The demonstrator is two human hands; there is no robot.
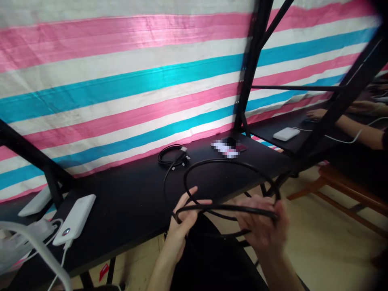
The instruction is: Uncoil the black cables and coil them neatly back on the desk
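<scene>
A thick black cable hangs in loose loops between my two hands, over the front edge of the table. My left hand is closed on it, with the thumb against the cable and some fingers stretched out. My right hand, slightly blurred, grips the loops on the other side. One length runs from my left hand up to the table, towards a light-coloured connector. There, a coil of black cable lies with several small plugs beside it.
A white power bank with a white lead lies on the black table at left. A blurred-out item rests at the back right. Black metal posts frame the table. Another person's arm is at right, near a white box.
</scene>
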